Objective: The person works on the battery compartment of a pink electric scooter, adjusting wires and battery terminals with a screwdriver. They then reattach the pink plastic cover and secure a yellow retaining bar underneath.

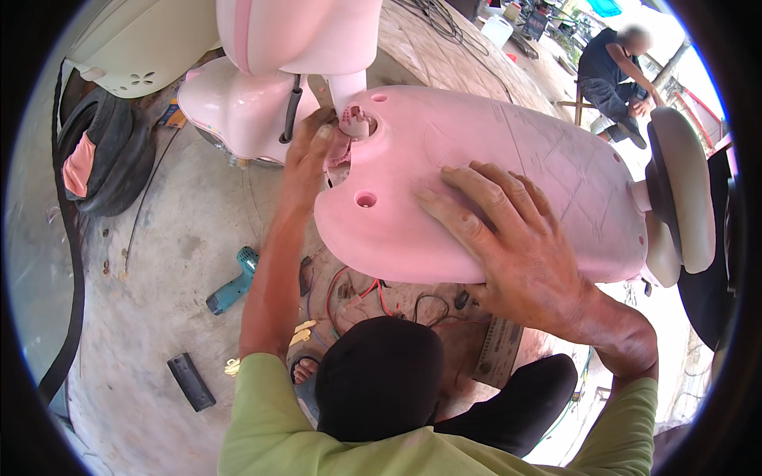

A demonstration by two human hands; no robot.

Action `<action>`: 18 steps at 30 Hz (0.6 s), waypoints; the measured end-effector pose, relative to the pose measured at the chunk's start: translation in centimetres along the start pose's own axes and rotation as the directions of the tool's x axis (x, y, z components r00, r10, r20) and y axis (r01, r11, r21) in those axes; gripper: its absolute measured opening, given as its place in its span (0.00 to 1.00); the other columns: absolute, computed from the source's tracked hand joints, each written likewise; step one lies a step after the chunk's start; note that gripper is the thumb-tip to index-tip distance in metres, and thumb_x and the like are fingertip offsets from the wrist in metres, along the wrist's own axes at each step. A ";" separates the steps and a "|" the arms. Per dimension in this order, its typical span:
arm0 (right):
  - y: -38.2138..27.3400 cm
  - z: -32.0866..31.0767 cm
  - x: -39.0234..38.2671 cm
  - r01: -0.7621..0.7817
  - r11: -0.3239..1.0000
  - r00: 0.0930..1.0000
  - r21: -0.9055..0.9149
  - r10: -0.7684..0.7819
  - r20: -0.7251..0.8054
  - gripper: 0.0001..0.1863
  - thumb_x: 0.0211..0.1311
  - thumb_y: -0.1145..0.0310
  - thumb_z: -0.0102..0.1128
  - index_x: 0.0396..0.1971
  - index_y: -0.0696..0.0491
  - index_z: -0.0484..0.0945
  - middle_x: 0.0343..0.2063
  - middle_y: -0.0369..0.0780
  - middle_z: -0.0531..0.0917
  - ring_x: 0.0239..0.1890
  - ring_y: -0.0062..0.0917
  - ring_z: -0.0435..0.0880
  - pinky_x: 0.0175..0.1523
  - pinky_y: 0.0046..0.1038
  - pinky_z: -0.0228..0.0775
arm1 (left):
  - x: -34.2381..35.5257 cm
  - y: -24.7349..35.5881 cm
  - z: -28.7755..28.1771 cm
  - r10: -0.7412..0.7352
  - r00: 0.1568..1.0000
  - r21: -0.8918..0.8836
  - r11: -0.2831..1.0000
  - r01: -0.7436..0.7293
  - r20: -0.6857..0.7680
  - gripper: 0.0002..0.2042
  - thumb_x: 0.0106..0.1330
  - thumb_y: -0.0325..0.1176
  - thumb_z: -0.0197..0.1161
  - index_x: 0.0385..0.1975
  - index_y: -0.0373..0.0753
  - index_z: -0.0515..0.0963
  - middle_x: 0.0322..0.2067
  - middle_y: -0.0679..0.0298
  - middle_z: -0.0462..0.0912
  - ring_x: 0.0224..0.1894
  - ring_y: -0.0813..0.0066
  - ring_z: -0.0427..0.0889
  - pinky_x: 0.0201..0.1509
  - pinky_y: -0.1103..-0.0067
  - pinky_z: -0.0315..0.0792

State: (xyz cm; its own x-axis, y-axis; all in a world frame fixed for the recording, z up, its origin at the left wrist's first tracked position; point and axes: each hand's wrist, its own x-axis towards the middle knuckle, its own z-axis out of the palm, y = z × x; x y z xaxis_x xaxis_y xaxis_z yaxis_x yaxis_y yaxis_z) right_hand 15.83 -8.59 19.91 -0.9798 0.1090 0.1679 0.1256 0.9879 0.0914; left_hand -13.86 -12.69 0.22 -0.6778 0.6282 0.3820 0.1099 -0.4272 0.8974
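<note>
A pink electric scooter stands before me, its scratched pink footboard (476,143) stretching to the right. Where the white steering column (347,94) meets the board, the pink plastic around the hole is jagged and broken. My left hand (311,143) is at that broken edge beside the column, with its fingers bent together; what they grip is hidden. My right hand (508,230) lies open on the footboard, fingers spread and palm down. A black cable (293,111) runs down by my left hand into the pink front fender (230,111).
A teal power drill (232,284), red and black wires (381,297) and a black rectangular case (190,382) lie on the concrete floor. Old tyres (103,151) are stacked at left. The scooter's padded seat (686,190) rises at right. Another person (615,79) sits at far right.
</note>
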 end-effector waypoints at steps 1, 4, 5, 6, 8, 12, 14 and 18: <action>0.0 -0.1 0.0 -0.009 1.000 1.000 0.005 0.009 0.008 0.57 0.32 0.74 0.80 0.72 0.43 0.68 0.67 0.41 0.69 0.69 0.44 0.68 0.72 0.49 0.61 | 0.6 -0.5 -0.3 -0.007 1.000 -0.066 0.998 0.007 0.013 0.28 0.78 0.45 0.55 0.66 0.27 0.67 0.64 0.53 0.73 0.67 0.64 0.72 0.73 0.70 0.62; 0.0 -0.1 -0.1 -0.023 1.000 1.000 0.010 0.023 0.022 0.56 0.32 0.74 0.80 0.72 0.43 0.68 0.67 0.41 0.69 0.70 0.44 0.68 0.72 0.49 0.62 | 2.4 -0.1 -0.6 -0.010 0.994 -0.063 0.998 0.016 0.105 0.36 0.76 0.47 0.59 0.74 0.27 0.58 0.68 0.52 0.69 0.70 0.62 0.68 0.76 0.68 0.59; 0.0 -0.1 0.0 -0.020 1.000 1.000 0.000 0.020 0.021 0.56 0.32 0.74 0.80 0.72 0.43 0.69 0.67 0.41 0.69 0.70 0.44 0.68 0.71 0.49 0.62 | 3.0 0.1 -0.5 -0.003 0.984 -0.097 0.995 0.020 0.178 0.38 0.74 0.48 0.61 0.74 0.27 0.57 0.67 0.52 0.70 0.70 0.62 0.69 0.76 0.68 0.59; 0.0 -0.2 0.0 -0.018 1.000 1.000 -0.010 0.018 0.020 0.56 0.32 0.74 0.80 0.72 0.43 0.69 0.67 0.41 0.69 0.69 0.44 0.68 0.71 0.49 0.62 | 3.6 0.5 -0.3 0.007 0.968 -0.129 0.991 0.027 0.249 0.39 0.73 0.49 0.63 0.74 0.27 0.57 0.67 0.52 0.70 0.69 0.63 0.69 0.76 0.68 0.60; -0.1 -0.3 0.1 -0.016 1.000 1.000 -0.005 0.016 0.016 0.55 0.32 0.74 0.80 0.71 0.43 0.69 0.67 0.42 0.70 0.69 0.45 0.69 0.71 0.49 0.63 | 4.8 0.4 -0.5 -0.003 0.936 -0.161 0.985 0.063 0.353 0.42 0.69 0.50 0.66 0.73 0.27 0.57 0.65 0.52 0.71 0.68 0.63 0.70 0.75 0.68 0.61; 0.0 -0.3 0.3 -0.014 1.000 1.000 0.006 0.014 0.013 0.54 0.32 0.75 0.78 0.71 0.44 0.70 0.66 0.43 0.71 0.68 0.45 0.70 0.70 0.49 0.64 | 6.1 -0.1 -1.2 -0.058 0.911 -0.086 0.991 0.101 0.407 0.42 0.65 0.49 0.69 0.71 0.28 0.59 0.62 0.53 0.74 0.65 0.64 0.73 0.73 0.69 0.64; 0.2 -0.3 0.4 -0.010 1.000 1.000 0.000 0.010 0.012 0.54 0.32 0.76 0.77 0.70 0.44 0.70 0.66 0.43 0.71 0.68 0.46 0.70 0.70 0.49 0.64 | 6.3 -0.3 -1.0 -0.051 0.919 -0.061 0.995 0.081 0.391 0.41 0.65 0.48 0.70 0.70 0.28 0.60 0.61 0.54 0.75 0.63 0.65 0.75 0.72 0.69 0.66; 0.4 -0.6 0.8 -0.005 1.000 1.000 0.010 0.005 -0.005 0.54 0.31 0.76 0.77 0.69 0.46 0.70 0.65 0.44 0.71 0.68 0.46 0.71 0.70 0.49 0.64 | 6.7 -0.7 -0.7 -0.040 0.930 -0.083 0.994 0.075 0.365 0.39 0.63 0.41 0.72 0.69 0.29 0.61 0.57 0.53 0.77 0.59 0.65 0.78 0.67 0.70 0.71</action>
State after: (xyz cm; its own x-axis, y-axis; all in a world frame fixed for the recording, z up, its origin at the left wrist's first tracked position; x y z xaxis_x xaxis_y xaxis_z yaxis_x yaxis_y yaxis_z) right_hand 15.18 -8.17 20.67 -0.9784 0.1136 0.1729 0.1290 0.9884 0.0808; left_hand -19.01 -8.61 2.04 -0.3694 0.8386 0.4003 -0.0024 -0.4316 0.9020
